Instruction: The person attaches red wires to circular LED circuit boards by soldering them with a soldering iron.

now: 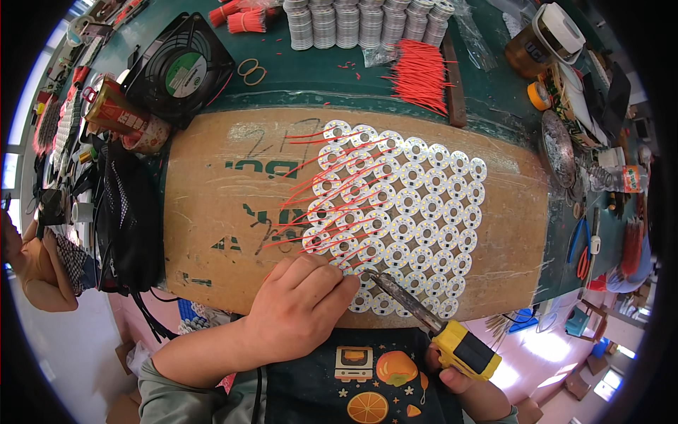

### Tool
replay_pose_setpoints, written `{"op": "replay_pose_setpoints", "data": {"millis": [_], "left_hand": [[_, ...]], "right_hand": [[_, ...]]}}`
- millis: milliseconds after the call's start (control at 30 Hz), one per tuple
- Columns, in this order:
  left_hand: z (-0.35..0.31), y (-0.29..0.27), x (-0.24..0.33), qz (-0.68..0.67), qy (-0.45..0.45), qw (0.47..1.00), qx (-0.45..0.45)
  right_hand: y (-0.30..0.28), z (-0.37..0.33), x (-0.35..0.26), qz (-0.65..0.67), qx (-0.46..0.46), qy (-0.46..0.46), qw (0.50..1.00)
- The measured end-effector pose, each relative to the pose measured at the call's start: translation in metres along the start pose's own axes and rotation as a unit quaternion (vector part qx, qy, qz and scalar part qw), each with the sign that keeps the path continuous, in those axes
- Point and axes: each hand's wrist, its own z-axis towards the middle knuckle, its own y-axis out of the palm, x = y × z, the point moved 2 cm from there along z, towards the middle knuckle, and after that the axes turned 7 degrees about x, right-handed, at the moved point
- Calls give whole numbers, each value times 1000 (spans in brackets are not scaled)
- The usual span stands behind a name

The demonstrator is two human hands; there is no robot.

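Note:
A grid of round white LED boards [402, 230] with centre holes lies on the brown cardboard sheet [212, 191]. Thin red wires [311, 185] stretch leftward from the boards in the left columns. At the grid's near-left corner, my left hand [296, 304] is pinched closed; a bit of red wire shows beside its knuckles, and its fingertips are partly hidden. My right hand [455, 381] grips the yellow and black handle of a soldering iron [466, 350]. The iron's tip touches or hovers just over a board near my left fingertips; I cannot tell which.
Beyond the cardboard stand stacks of round boards [346, 27] and a pile of red wires [420, 76]. A black fan [180, 71] sits far left, near a black bag [131, 212]. At right are a metal dish [558, 148], a lidded jar [540, 42] and blue-handled pliers [580, 240].

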Motion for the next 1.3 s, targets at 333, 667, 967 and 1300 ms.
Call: {"op": "replay_pose_setpoints", "data": {"millis": [333,667,967,1300], "left_hand": [[0,0,-1,-4,-1,1000,-2],[-2,0,0,-11,-5,1000,-7],[0,2,-3,-11,-8,1000,-5],[12,-2,3,-23,6,1000,2]], "right_hand": [[-5,-10,5,62,-3,90,994],[-1,-1,-1,38,11,9,999],[0,-3,6,105,25,22,994],[-40,3,-7,174,200,90,960]]}}
